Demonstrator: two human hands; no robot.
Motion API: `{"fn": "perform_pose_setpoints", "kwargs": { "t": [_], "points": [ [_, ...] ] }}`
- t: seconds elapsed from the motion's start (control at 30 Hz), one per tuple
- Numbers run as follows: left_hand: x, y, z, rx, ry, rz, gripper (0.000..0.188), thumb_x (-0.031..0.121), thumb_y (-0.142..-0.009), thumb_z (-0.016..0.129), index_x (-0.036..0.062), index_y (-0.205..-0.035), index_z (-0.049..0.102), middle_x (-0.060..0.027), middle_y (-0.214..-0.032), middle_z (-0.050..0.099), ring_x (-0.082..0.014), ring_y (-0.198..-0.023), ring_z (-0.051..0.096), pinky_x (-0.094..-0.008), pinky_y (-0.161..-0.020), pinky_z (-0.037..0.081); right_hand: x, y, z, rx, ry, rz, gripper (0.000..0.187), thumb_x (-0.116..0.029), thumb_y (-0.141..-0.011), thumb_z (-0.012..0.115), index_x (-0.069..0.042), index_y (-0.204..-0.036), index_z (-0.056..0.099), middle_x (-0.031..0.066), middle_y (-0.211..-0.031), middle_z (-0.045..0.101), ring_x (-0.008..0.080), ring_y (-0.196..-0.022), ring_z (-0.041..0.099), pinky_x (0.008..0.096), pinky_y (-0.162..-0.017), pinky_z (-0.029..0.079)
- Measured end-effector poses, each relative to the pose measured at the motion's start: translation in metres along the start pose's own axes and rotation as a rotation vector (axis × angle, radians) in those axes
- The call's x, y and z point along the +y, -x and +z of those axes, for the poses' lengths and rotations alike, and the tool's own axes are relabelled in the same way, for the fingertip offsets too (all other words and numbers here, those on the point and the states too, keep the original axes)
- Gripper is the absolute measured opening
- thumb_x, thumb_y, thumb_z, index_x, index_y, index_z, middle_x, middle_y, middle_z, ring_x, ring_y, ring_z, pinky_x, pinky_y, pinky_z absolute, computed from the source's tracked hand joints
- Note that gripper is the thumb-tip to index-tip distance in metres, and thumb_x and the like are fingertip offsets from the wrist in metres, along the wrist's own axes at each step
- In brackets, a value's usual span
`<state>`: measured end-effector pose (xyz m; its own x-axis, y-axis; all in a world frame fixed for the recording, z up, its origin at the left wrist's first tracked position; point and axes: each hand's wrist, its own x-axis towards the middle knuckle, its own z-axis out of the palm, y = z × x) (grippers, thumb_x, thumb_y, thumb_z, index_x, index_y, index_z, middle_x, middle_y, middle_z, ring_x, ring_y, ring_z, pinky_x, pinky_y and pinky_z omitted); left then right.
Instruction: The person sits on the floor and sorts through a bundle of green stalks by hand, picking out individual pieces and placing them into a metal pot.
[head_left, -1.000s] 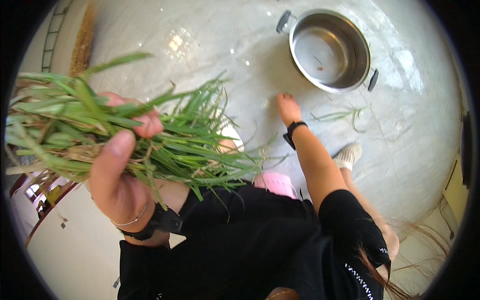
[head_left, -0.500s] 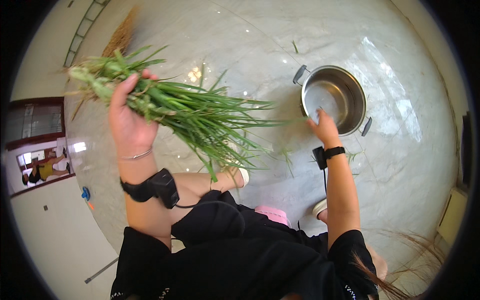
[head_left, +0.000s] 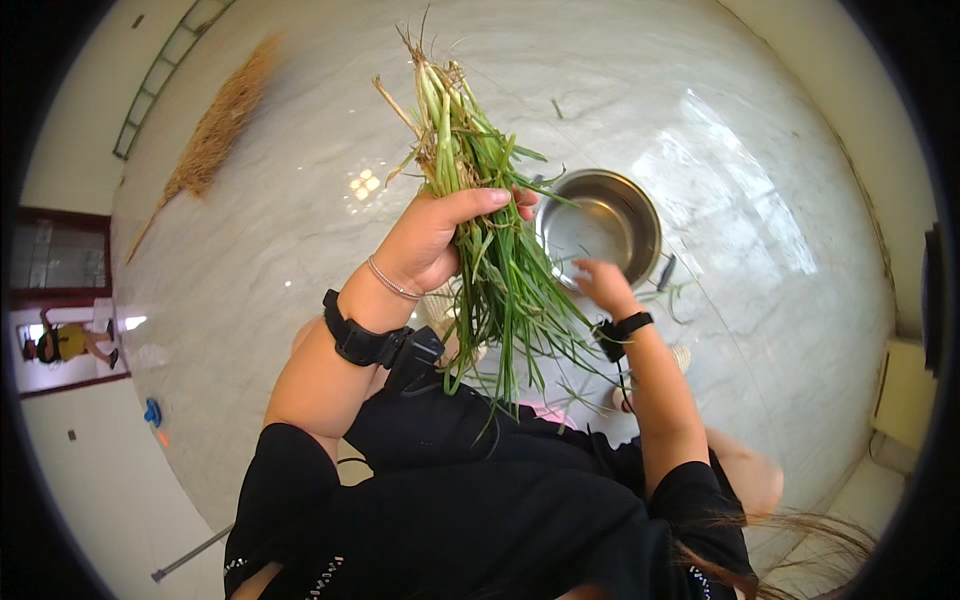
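Observation:
A thick bunch of chives (head_left: pixel 490 265), with long narrow green leaves and pale stem ends, is clasped in my left hand (head_left: pixel 430 240). Its stem ends point up and away from me, and the leaves hang toward my lap. To the right, a round steel pot (head_left: pixel 651 222) stands on the floor, its left side partly hidden by the leaves. My right hand (head_left: pixel 607 287) is at the pot's near rim, fingers slightly blurred and apart, with nothing visible in them; I cannot tell whether it touches the rim. Loose green bits (head_left: pixel 672 295) lie beside the pot.
A straw broom (head_left: pixel 220 125) lies on the shiny tiled floor at the far left, near a green ladder-like frame (head_left: pixel 160 80). Something pink (head_left: pixel 548 413) shows by my knees. Another person (head_left: pixel 68 342) appears through a doorway at left. A pale yellow box (head_left: pixel 893 390) stands at right.
My left hand has moved right with the chives and turned them from lying sideways to stem ends up. My right hand has shifted a little left and nearer; in view, the pot sits farther left.

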<state>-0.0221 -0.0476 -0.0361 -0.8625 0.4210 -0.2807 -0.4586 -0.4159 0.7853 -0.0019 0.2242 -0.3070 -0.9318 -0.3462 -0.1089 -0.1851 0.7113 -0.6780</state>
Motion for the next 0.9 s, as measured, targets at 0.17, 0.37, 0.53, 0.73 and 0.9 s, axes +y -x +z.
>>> {"fn": "perform_pose_setpoints", "kwargs": {
  "t": [0.17,0.37,0.53,0.73,0.9],
  "points": [
    [-0.042,0.010,0.014,-0.075,0.082,-0.221,0.025,0.011,-0.082,0.054,-0.0035,-0.102,0.055,-0.0135,-0.097,0.061,-0.0218,-0.089,0.060,-0.0344,-0.079,0.051,-0.107,0.027,-0.134,0.313,-0.577,0.108,0.016,-0.010,-0.084,0.053,0.001,-0.092,0.061,0.0058,-0.077,0.063,0.0110,-0.071,0.057,0.0238,-0.067,0.046],
    [-0.073,0.006,0.050,-0.135,0.005,-0.291,0.024,0.013,-0.082,0.054,-0.0028,-0.099,0.057,-0.0118,-0.093,0.062,-0.0198,-0.086,0.060,-0.0323,-0.079,0.049,-0.200,0.084,-0.204,0.232,-0.692,0.084,0.017,-0.011,-0.083,0.054,0.000,-0.095,0.060,0.0047,-0.083,0.062,0.0111,-0.076,0.057,0.0237,-0.071,0.046],
    [-0.064,-0.011,0.065,-0.224,-0.311,-0.029,0.021,0.013,-0.081,0.058,-0.0008,-0.097,0.058,-0.0067,-0.085,0.061,-0.0135,-0.080,0.057,-0.0267,-0.072,0.046,-0.211,0.089,-0.200,0.327,-0.488,-0.007,0.016,-0.008,-0.082,0.056,0.000,-0.095,0.059,0.0061,-0.082,0.061,0.0122,-0.074,0.057,0.0247,-0.067,0.047],
    [-0.065,-0.035,0.073,-0.153,-0.416,0.093,0.024,0.010,-0.079,0.059,-0.0004,-0.100,0.057,-0.0040,-0.090,0.060,-0.0117,-0.082,0.055,-0.0255,-0.074,0.045,-0.189,0.072,-0.176,0.439,-0.612,-0.041,0.014,-0.008,-0.082,0.058,0.001,-0.091,0.057,0.0066,-0.076,0.060,0.0127,-0.068,0.058,0.0250,-0.064,0.047],
    [-0.074,-0.032,0.064,-0.159,-0.349,-0.099,0.029,0.007,-0.077,0.060,0.0016,-0.105,0.056,-0.0038,-0.091,0.060,-0.0112,-0.083,0.056,-0.0252,-0.074,0.046,-0.179,0.056,-0.170,0.336,-0.756,0.084,0.016,-0.013,-0.082,0.061,0.001,-0.088,0.055,0.0046,-0.072,0.059,0.0092,-0.062,0.054,0.0241,-0.057,0.046]
  ]
}}
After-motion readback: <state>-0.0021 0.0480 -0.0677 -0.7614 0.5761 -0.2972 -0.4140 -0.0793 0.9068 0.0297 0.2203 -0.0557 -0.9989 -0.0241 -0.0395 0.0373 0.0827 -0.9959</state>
